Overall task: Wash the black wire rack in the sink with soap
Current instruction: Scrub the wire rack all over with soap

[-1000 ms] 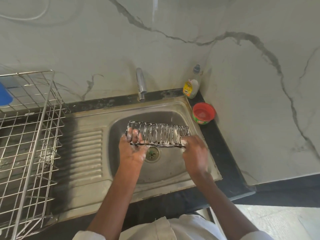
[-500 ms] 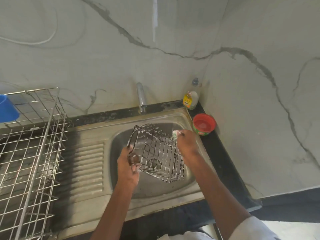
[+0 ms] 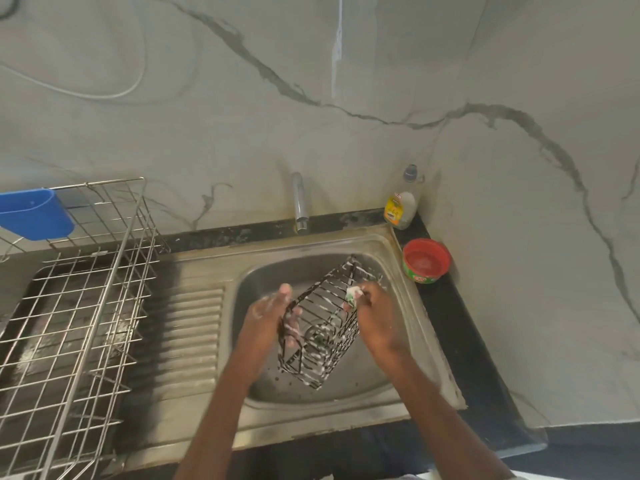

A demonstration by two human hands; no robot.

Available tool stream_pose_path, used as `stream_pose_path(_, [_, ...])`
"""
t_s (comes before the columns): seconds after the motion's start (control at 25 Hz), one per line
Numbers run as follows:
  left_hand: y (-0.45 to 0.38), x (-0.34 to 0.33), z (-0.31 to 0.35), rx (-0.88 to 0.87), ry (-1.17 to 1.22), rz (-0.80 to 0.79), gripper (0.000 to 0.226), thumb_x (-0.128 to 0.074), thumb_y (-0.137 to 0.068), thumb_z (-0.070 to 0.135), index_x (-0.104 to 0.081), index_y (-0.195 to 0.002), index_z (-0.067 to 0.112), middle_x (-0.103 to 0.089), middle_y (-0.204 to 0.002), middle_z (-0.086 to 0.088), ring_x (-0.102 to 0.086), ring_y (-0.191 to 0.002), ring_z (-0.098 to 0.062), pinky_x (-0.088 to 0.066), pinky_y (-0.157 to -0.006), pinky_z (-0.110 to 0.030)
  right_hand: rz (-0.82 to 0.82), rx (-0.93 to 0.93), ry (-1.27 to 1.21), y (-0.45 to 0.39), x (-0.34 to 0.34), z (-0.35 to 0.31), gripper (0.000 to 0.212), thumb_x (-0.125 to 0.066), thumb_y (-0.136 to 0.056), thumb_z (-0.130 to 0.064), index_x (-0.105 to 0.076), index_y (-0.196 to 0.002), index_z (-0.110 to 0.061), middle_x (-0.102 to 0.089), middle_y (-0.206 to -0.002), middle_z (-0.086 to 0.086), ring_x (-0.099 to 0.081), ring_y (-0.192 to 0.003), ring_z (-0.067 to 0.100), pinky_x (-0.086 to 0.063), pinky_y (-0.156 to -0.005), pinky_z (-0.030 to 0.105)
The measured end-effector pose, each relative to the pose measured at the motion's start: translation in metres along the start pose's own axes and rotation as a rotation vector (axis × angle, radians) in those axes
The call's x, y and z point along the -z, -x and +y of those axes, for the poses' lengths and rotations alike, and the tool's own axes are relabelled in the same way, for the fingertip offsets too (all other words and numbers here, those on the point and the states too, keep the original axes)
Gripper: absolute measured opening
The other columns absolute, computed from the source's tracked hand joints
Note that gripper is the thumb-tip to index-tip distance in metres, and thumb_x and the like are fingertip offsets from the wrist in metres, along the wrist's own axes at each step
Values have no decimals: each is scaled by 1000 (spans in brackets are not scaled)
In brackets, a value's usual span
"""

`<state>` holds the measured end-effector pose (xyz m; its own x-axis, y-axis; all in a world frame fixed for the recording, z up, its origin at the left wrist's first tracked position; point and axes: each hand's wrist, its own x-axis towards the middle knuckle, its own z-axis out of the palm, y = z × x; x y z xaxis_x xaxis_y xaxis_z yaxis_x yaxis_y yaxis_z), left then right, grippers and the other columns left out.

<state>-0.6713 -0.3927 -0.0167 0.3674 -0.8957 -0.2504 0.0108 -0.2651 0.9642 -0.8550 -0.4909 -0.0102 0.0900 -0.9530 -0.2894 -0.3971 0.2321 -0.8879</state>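
A steel sink point(image 3: 398, 258) is set in a black counter point(image 3: 460, 341), with a dish drainer point(image 3: 79, 306) at 9 o'clock and a tap point(image 3: 299, 202) at 12 o'clock. A soap bottle point(image 3: 400, 206) and a red tub point(image 3: 426, 260) stand at 1 o'clock of the basin.

The black wire rack point(image 3: 325, 327) is held above the basin, over the drain, streaked with white suds. One second earlier it lay level with its long axis running 9 to 3 o'clock; it has since been swung round and tipped, so the long axis now runs from about 7 o'clock to 1 o'clock, far end raised toward the tub. The turn presents a fresh side for scrubbing, which suggests that soaping is well advanced and rinsing not yet begun.

The left hand point(image 3: 268, 315) has its grip closed on the rack's near left edge, fingers curled through the wires. The right hand point(image 3: 375, 313) pinches a small sponge point(image 3: 354, 295) against the rack's upper right side.
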Motion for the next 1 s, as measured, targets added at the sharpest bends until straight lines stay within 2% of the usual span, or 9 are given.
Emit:
stream_pose_path(0.08, [-1,-23,1,76,53,176,41,-72,-96,47,-70,-97,6,-65,-62,4,-51,-50,-10,-43,-45,-19,-17,69,35,0,-1,-1,17,-45,-107,-7,-61,-111,-12,-68,-93,1,-55,-52,-18,-36,-45,5])
stream_pose_path(0.2, [-6,-21,-1,19,58,224,39,-68,-97,48,-73,-91,9,-71,-66,3,-56,-53,-6,-47,-54,-18,9,76,-55,-6,-6,-1,19,-50,-102,-2,-67,-108,-9,-73,-91,7,-59,-55,-14,-37,-48,5])
stream_pose_path(0.36, [-16,-4,-20,112,-20,217,62,-49,-100,71,-75,-121,18,-78,-120,-4,-71,-109,-19,-52,-105,-44,46,-110,-411,-16,-4,14,25,-55,-99,3,-71,-97,-16,-72,-91,8,-64,-76,13,-49,-71,20])
stream_pose_path(0.52, [-11,5,-55,648,247,-34,87,-80,-86,58,-45,-159,25,-38,-168,-12,-41,-150,-37,-48,-109,-64,-76,-240,-690,-22,2,26,24,-53,-101,5,-70,-101,-12,-72,-98,4,-63,-88,18,-49,-84,33])
stream_pose_path(0.6, [-6,5,-64,692,411,-9,77,-83,-81,66,-62,-146,29,-50,-161,-13,-51,-144,-42,-52,-102,-68,-162,-256,-749,-19,3,30,23,-51,-101,5,-67,-110,-10,-71,-104,2,-62,-94,15,-47,-84,31])
stream_pose_path(0.68, [-4,1,-56,550,356,10,62,-60,-94,74,-76,-127,23,-76,-128,-14,-74,-115,-33,-59,-92,-48,-248,-226,-743,-14,2,34,23,-52,-100,2,-66,-115,-9,-71,-108,1,-62,-98,13,-45,-85,30])
stream_pose_path(0.8, [-7,-5,-50,463,385,75,88,-60,-78,88,-78,-121,13,-77,-113,-26,-77,-94,-39,-61,-92,-57,-357,-151,-681,-14,1,37,23,-52,-100,3,-65,-114,-9,-73,-118,6,-69,-104,16,-51,-85,34])
stream_pose_path(0.88, [-9,-7,-48,446,418,133,103,-58,-62,97,-76,-121,15,-78,-110,-23,-77,-97,-40,-58,-95,-66,-224,-76,-486,-20,2,33,19,-60,-98,-1,-67,-114,-8,-75,-114,6,-74,-101,19,-57,-80,33])
stream_pose_path(1.0, [-11,-10,-53,420,392,229,89,-43,-81,91,-66,-135,24,-77,-122,-13,-75,-111,-34,-59,-94,-54,117,50,-290,-24,14,10,20,-67,-95,-2,-68,-111,-13,-79,-98,3,-78,-86,21,-59,-69,32])
